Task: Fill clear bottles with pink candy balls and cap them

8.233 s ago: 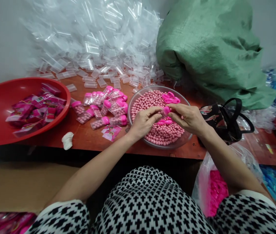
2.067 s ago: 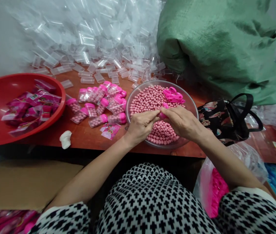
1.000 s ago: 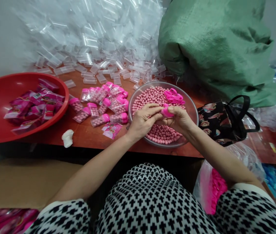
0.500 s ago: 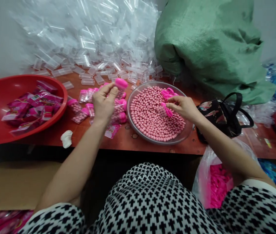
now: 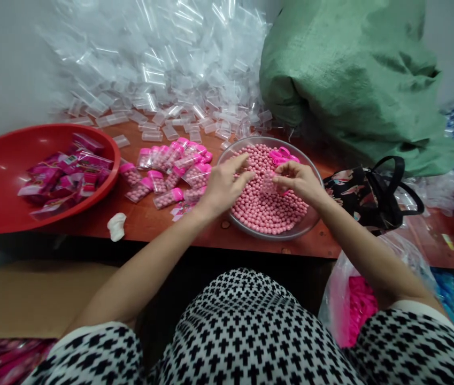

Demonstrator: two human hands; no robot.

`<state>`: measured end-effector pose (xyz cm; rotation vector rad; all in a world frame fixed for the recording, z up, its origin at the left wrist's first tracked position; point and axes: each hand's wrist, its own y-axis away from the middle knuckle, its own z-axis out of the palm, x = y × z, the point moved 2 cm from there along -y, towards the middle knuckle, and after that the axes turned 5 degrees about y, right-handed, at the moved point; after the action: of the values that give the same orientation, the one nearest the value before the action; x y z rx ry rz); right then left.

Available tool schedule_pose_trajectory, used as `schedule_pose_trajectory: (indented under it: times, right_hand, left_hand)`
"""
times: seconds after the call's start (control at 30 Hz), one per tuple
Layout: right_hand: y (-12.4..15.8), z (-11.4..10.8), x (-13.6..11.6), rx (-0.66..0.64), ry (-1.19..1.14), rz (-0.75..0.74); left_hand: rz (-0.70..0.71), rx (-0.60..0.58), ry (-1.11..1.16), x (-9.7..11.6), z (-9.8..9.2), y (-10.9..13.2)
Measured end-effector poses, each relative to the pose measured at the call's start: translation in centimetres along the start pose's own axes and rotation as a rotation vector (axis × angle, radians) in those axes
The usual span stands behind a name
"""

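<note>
A metal-rimmed bowl (image 5: 246, 233) holds many pink beads (image 5: 267, 214), with several bright pink caps (image 5: 283, 155) on top at the back. My left hand (image 5: 227, 184) is over the bowl's left side, thumb and fingers apart, nothing in it. Over the right half, my right hand (image 5: 297, 182) pinches a small clear container (image 5: 267, 183) just above the beads. Left of the bowl lie several clear bead-filled containers with pink lids (image 5: 166, 198).
A red basin (image 5: 6, 224) with pink packets (image 5: 86, 160) stands at the left. Clear empty tubes (image 5: 150, 135) are heaped behind. At the right are a green sack (image 5: 351, 80), a black handbag (image 5: 371, 198) and a plastic bag of pink pieces (image 5: 359, 305). White tissue (image 5: 116, 226) lies near the front edge.
My left hand has moved right to the bowl and let go of the pink-lidded container, which is now among the others. My right hand still holds a container, its pink part less visible.
</note>
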<state>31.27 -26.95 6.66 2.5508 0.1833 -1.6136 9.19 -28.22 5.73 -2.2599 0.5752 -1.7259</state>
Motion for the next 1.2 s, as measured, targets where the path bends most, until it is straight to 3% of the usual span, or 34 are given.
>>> schedule_pose_trajectory:
  times: [0.07,0.17,0.27,0.37,0.47,0.6,0.67,0.83,1.07,1.13,1.2]
  right_hand:
    - [0.9,0.0,-0.5,-0.023,-0.197,0.015]
    - [2.3,-0.3,-1.5,-0.071,-0.262,0.000]
    - [2.9,-1.2,-1.9,-0.067,-0.201,-0.068]
    - [2.9,-2.3,-2.1,-0.098,0.010,-0.247]
    - [2.5,-2.8,-2.8,-0.182,0.355,-0.498]
    - [2.2,-2.8,-3.8,-0.168,0.662,-0.745]
    - [2.2,-2.7,-4.0,-0.140,0.709,-0.765]
    - [2.0,-2.5,-3.6,-0.012,0.613,-0.656]
    - [1.7,-2.3,-4.0,-0.121,0.647,-0.875]
    - [1.6,-2.1,-4.3,-0.116,0.683,-0.872]
    - [1.5,-2.3,-4.3,-0.028,0.693,-0.797]
  left_hand:
    - [-0.081,-0.133,0.173,0.6,2.2,0.1]
    - [-0.182,-0.268,0.434,0.4,4.0,0.1]
    - [-0.292,-0.351,0.620,0.3,4.5,0.1]
    - [-0.331,-0.392,0.659,0.4,4.6,0.3]
    - [-0.287,-0.407,0.600,0.7,4.6,0.3]
    - [-0.250,-0.381,0.535,0.6,4.6,0.3]
    - [-0.249,-0.358,0.529,0.5,4.7,0.3]
    - [-0.287,-0.290,0.613,0.5,4.7,0.5]
    - [-0.303,-0.341,0.599,1.0,4.1,0.4]
    - [-0.299,-0.340,0.604,1.0,4.1,0.4]
    - [-0.318,-0.290,0.652,0.9,4.2,0.6]
